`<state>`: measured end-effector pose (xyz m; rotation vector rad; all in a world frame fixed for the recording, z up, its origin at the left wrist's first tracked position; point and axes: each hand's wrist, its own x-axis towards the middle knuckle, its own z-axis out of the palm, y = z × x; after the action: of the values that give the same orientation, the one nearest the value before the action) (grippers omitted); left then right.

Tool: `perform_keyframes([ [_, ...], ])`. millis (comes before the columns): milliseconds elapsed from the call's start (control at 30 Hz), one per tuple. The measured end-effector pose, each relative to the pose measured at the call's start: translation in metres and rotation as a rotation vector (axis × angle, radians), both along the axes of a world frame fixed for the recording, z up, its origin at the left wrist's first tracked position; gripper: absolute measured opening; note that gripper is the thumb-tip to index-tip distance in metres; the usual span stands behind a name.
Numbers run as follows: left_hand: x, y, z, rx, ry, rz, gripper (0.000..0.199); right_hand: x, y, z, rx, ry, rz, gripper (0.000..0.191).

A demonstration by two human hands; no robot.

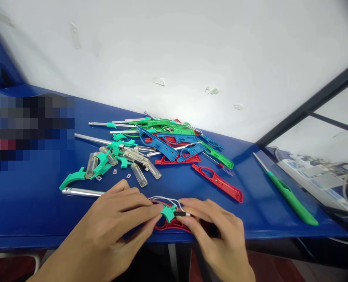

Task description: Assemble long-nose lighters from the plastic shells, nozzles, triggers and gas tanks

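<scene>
Near the table's front edge my left hand (123, 223) pinches a small teal trigger piece (168, 213) with thumb and fingertips. My right hand (217, 227) holds a small black part with a white end (182, 214) between thumb and index finger, right beside the teal piece. Thin white wires (164, 198) loop above these parts. Below both hands' fingertips lies a red handle half (174, 225), partly hidden by the fingers. A silver metal tube (82, 192) extends left from behind my left hand.
A pile of handle halves (164, 143) and metal tubes lies behind the hands. Clear fuel tanks (139, 174) and teal pieces are at left. A red half (217, 182) and a green lighter (291, 197) lie right, near a white power strip (314, 180).
</scene>
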<state>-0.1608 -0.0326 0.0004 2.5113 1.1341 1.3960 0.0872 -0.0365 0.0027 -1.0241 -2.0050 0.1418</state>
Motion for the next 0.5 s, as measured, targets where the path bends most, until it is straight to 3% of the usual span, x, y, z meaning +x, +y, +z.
perform_keyframes([
  [200, 0.003, 0.0037, 0.0062, 0.021, -0.002, -0.02, 0.021, -0.0007, -0.0001, -0.0018, 0.019, -0.005, 0.009, 0.009],
  [500, 0.001, 0.0015, 0.0002, 0.048, 0.025, -0.012, 0.019, -0.0002, -0.0014, -0.0035, 0.004, 0.006, 0.018, 0.011],
])
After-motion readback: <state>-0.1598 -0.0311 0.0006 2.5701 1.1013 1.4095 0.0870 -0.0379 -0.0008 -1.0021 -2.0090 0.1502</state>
